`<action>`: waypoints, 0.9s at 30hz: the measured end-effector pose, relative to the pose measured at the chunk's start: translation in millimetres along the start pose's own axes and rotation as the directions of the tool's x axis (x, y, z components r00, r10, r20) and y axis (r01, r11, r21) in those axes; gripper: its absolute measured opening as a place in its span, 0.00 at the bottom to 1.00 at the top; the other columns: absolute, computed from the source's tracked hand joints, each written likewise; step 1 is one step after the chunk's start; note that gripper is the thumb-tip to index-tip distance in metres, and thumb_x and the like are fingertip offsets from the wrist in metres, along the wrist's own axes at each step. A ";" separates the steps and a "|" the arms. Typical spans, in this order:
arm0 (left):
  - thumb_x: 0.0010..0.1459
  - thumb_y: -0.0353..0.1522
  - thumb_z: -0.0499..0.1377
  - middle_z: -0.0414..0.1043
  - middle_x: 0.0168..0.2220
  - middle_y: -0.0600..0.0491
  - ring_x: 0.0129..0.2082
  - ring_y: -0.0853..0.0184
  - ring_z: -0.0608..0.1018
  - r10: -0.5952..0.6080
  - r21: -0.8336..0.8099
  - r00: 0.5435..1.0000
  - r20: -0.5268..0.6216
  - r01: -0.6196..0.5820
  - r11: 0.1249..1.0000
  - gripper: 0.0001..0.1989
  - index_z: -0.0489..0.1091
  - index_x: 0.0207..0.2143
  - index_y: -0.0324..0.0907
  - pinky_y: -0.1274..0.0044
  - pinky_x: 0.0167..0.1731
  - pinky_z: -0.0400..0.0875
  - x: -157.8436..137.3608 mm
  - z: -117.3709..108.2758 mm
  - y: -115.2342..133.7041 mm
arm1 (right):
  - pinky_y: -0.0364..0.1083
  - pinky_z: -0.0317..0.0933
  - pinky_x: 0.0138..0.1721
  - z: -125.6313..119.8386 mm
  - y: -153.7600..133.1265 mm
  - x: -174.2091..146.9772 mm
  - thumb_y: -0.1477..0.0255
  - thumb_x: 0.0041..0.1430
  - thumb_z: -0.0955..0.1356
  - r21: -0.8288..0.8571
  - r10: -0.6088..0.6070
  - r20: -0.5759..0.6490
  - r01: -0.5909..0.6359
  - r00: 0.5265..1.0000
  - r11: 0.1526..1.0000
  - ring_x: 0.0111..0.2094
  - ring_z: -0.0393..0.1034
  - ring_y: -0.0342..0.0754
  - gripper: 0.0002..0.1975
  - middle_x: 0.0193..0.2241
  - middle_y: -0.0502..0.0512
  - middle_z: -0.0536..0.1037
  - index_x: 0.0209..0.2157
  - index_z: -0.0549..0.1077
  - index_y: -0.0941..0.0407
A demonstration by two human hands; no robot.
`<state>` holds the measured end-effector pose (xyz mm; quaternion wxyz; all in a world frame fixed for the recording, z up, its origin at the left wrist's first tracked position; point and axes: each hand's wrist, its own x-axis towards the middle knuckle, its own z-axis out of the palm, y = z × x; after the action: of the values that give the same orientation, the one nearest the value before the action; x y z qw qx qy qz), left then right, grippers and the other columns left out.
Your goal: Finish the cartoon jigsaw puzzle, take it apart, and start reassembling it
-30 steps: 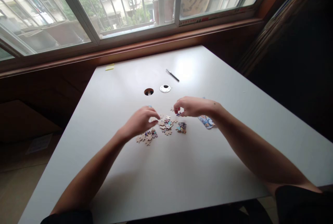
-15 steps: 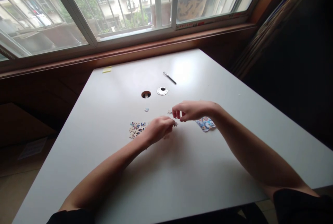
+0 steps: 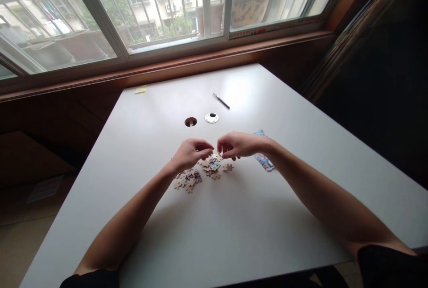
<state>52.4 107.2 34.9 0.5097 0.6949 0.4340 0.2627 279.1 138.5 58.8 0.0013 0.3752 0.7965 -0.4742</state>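
Jigsaw puzzle pieces lie heaped in the middle of the white table (image 3: 227, 216). One pile (image 3: 212, 165) sits just below both hands, and another pile (image 3: 189, 180) lies to its left, under my left wrist. My left hand (image 3: 194, 152) is over the piles, thumb and fingertips brought together; whatever is between them is too small to make out. Facing it, my right hand (image 3: 234, 144) has its fingers bent down to a pale puzzle piece (image 3: 220, 156) at the pile's upper edge. A joined pair of pieces (image 3: 228, 168) lies below the right hand.
A colourful printed sheet (image 3: 265, 162) lies partly under my right wrist. Farther back are a pen (image 3: 221, 100), a round metal cover (image 3: 211, 117) and a cable hole (image 3: 190, 122). A yellow note (image 3: 141, 89) is at the far left corner, before the barred window (image 3: 174, 7).
My left hand has drawn back to the left and up, uncovering the central pile. The right hand stays near its place with fingers lower. Puzzle pieces now lie closer together between the hands.
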 end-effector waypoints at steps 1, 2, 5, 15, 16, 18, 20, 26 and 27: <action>0.57 0.36 0.64 0.77 0.29 0.50 0.28 0.70 0.75 0.007 0.017 1.000 -0.009 -0.007 1.000 0.11 0.78 0.38 0.37 0.79 0.29 0.69 -0.5 -1.6 0.9 | 0.42 0.65 0.27 -0.3 -0.6 -0.6 0.66 0.56 0.70 0.023 -0.005 0.011 0.005 1.000 1.000 0.28 0.75 0.45 0.14 0.33 0.55 0.80 0.42 0.73 0.58; 0.57 0.36 0.64 0.77 0.29 0.50 0.28 0.70 0.76 0.017 0.039 1.000 -0.013 -0.016 0.999 0.11 0.77 0.37 0.37 0.79 0.28 0.69 -1.2 -2.6 1.8 | 0.42 0.65 0.27 -0.2 -1.2 -0.9 0.64 0.56 0.70 0.045 -0.012 0.021 0.011 1.000 0.999 0.29 0.75 0.45 0.16 0.35 0.56 0.80 0.43 0.73 0.58; 0.56 0.36 0.65 0.75 0.27 0.53 0.26 0.71 0.74 0.064 0.187 0.997 -0.041 -0.055 0.981 0.08 0.75 0.34 0.39 0.80 0.26 0.65 -3.0 -5.4 3.5 | 0.42 0.64 0.28 2.3 -2.4 1.0 0.64 0.57 0.70 -0.015 -0.018 0.014 0.018 1.000 1.000 0.29 0.74 0.45 0.14 0.36 0.56 0.80 0.41 0.74 0.58; 0.58 0.34 0.64 0.77 0.36 0.51 0.38 0.63 0.76 0.146 0.697 0.978 0.148 -0.208 0.687 0.05 0.79 0.35 0.44 0.74 0.38 0.66 -7.7 -24.0 3.4 | 0.41 0.58 0.33 27.4 -10.4 15.1 0.70 0.54 0.73 -0.425 -0.216 0.018 0.203 0.976 0.882 0.35 0.68 0.45 0.08 0.37 0.55 0.75 0.37 0.78 0.56; 0.58 0.35 0.64 0.76 0.36 0.52 0.38 0.63 0.76 0.160 0.686 0.966 0.201 -0.255 0.682 0.06 0.79 0.36 0.45 0.75 0.37 0.66 -8.6 -21.3 3.9 | 0.41 0.57 0.32 28.7 -11.5 15.3 0.70 0.55 0.72 -0.429 -0.223 0.020 0.210 0.975 0.879 0.34 0.68 0.45 0.07 0.36 0.54 0.75 0.37 0.78 0.56; 0.57 0.37 0.65 0.75 0.34 0.52 0.36 0.64 0.75 0.176 0.677 0.945 0.275 -0.320 0.663 0.07 0.78 0.36 0.45 0.76 0.34 0.65 -9.6 -15.5 4.1 | 0.42 0.56 0.32 29.9 -12.5 15.3 0.71 0.56 0.71 -0.437 -0.248 0.018 0.231 0.969 0.869 0.32 0.66 0.44 0.05 0.34 0.54 0.75 0.34 0.78 0.57; 0.56 0.37 0.65 0.74 0.32 0.53 0.34 0.65 0.74 0.180 0.697 0.939 0.294 -0.340 0.631 0.07 0.77 0.34 0.44 0.76 0.32 0.63 -10.1 -12.3 3.5 | 0.42 0.55 0.31 29.7 -12.0 15.2 0.71 0.56 0.71 -0.441 -0.266 0.020 0.247 0.964 0.863 0.30 0.65 0.43 0.04 0.31 0.52 0.74 0.32 0.78 0.57; 0.51 0.32 0.66 0.73 0.29 0.53 0.31 0.66 0.73 0.100 0.732 0.940 0.326 -0.318 0.602 0.03 0.75 0.27 0.42 0.76 0.33 0.62 -13.7 -27.7 6.9 | 0.42 0.54 0.31 27.1 -8.5 14.7 0.78 0.53 0.68 -0.421 -0.300 -0.015 0.266 0.954 0.867 0.27 0.61 0.41 0.06 0.30 0.51 0.74 0.28 0.77 0.56; 0.50 0.32 0.67 0.73 0.30 0.53 0.32 0.65 0.74 0.098 0.733 0.942 0.322 -0.314 0.603 0.04 0.75 0.28 0.42 0.75 0.33 0.62 -14.1 -30.8 7.8 | 0.42 0.54 0.32 26.3 -8.7 14.6 0.77 0.54 0.67 -0.414 -0.297 -0.033 0.257 0.954 0.873 0.27 0.62 0.41 0.06 0.31 0.52 0.75 0.29 0.78 0.57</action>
<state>23.3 108.9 53.9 0.1771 0.9185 0.3531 0.0181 254.1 125.0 45.7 -0.0270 0.2709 0.9218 -0.2759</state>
